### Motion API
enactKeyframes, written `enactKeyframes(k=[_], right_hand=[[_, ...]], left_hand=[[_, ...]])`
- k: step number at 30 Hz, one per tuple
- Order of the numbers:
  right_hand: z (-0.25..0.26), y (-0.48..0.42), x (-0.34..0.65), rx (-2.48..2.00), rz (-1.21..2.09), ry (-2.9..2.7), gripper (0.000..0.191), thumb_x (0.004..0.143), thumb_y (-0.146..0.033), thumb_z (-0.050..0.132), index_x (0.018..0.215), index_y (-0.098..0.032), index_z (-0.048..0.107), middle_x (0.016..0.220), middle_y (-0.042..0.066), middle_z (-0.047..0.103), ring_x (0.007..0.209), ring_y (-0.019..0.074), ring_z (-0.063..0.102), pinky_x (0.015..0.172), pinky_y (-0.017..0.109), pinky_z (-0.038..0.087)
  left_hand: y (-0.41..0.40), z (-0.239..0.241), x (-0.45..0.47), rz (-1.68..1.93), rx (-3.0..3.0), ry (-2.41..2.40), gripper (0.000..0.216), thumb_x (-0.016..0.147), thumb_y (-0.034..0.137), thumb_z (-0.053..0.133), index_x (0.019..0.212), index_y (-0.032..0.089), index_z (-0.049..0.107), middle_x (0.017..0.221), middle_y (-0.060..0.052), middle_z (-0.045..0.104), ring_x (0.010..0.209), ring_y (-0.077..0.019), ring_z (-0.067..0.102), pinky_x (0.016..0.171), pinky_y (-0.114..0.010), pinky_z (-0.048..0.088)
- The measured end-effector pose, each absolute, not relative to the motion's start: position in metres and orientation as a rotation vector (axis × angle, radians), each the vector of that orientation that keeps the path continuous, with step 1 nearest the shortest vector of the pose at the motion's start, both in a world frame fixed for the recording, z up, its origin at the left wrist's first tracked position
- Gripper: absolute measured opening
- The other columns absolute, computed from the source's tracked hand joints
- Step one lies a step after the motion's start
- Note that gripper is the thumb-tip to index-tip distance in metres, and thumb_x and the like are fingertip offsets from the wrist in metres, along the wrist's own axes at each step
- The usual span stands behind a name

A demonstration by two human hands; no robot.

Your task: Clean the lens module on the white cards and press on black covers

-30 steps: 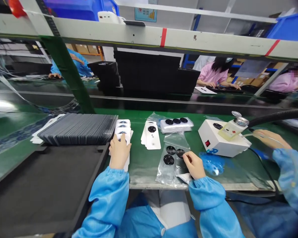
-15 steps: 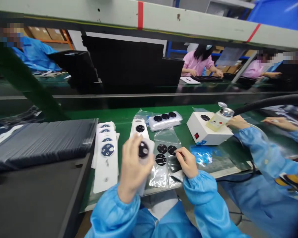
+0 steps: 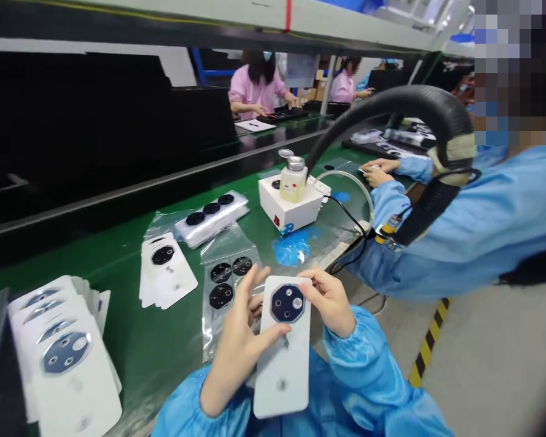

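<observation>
In front of my body is a white phone back cover (image 3: 284,370) with a dark eight-sided camera plate (image 3: 287,303) near its top. My left hand (image 3: 236,340) holds it from the left: the thumb lies across the face below the camera plate, and the forefinger points up and away. At the upper right corner my right hand (image 3: 332,300) grips the same cover, thumb at the plate's edge. Just left of the hands lie clear plastic bags (image 3: 213,328) with black round camera pieces (image 3: 221,295) on them.
White covers (image 3: 88,394) are stacked at the left, with a smaller pile (image 3: 177,276) farther back. Behind the bags lies a clear pack (image 3: 209,227) with black discs. A bottle (image 3: 293,182) stands on a white box (image 3: 286,209). A black hose (image 3: 391,103) arches beside a co-worker's blue sleeve (image 3: 495,224).
My view has swung to the right. My right hand has left the black discs on the bag and now grips the cover, which my left hand has brought lower and nearer to me.
</observation>
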State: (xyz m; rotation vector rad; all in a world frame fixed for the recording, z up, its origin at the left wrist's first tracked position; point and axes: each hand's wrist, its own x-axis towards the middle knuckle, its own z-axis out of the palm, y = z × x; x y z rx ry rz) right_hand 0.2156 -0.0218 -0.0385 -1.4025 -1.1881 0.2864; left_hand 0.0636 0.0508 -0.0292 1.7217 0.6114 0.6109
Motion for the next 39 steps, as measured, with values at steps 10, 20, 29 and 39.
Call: enactKeyframes(k=[10, 20, 29, 39], right_hand=[[-0.067, -0.063, 0.223, -1.485, -0.199, -1.453, 0.032, 0.083, -0.011, 0.053, 0.111, -0.025, 0.061, 0.111, 0.009, 0.058, 0.103, 0.0215, 0.055, 0.082, 0.039, 0.052], [-0.070, -0.061, 0.233, -1.441, -0.283, -1.670, 0.028, 0.084, -0.023, 0.052, 0.110, -0.028, 0.063, 0.112, 0.008, 0.054, 0.108, 0.0272, 0.047, 0.091, 0.053, 0.039], [-0.054, -0.062, 0.238, -1.546, -0.095, -1.422, 0.004, 0.086, -0.017, 0.054, 0.082, -0.019, 0.053, 0.079, 0.003, 0.054, 0.076, 0.0161, 0.052, 0.068, 0.034, 0.043], [-0.035, -0.045, 0.233, -1.539, -0.149, -1.622, 0.009, 0.082, -0.011, 0.053, 0.079, -0.019, 0.050, 0.076, 0.003, 0.052, 0.073, 0.0161, 0.048, 0.065, 0.032, 0.044]], left_hand=[[0.021, -0.063, 0.086, 0.286, 1.226, 0.616, 0.080, 0.083, 0.036, 0.061, 0.147, 0.032, 0.014, 0.145, -0.008, 0.043, 0.118, -0.0293, 0.054, 0.086, -0.033, 0.050], [0.029, -0.063, 0.088, 0.173, 1.103, 0.497, 0.087, 0.081, 0.031, 0.064, 0.148, 0.034, 0.007, 0.137, -0.008, 0.053, 0.109, -0.0271, 0.061, 0.083, -0.033, 0.051], [0.027, -0.071, 0.095, 0.195, 1.192, 0.412, 0.056, 0.088, 0.052, 0.046, 0.138, 0.028, 0.043, 0.152, 0.000, 0.033, 0.143, -0.0273, 0.017, 0.118, -0.038, 0.005], [0.032, -0.069, 0.075, 0.233, 1.115, 0.418, 0.064, 0.089, 0.060, 0.029, 0.146, 0.032, 0.021, 0.154, 0.001, 0.029, 0.139, -0.0296, 0.027, 0.117, -0.043, 0.011]])
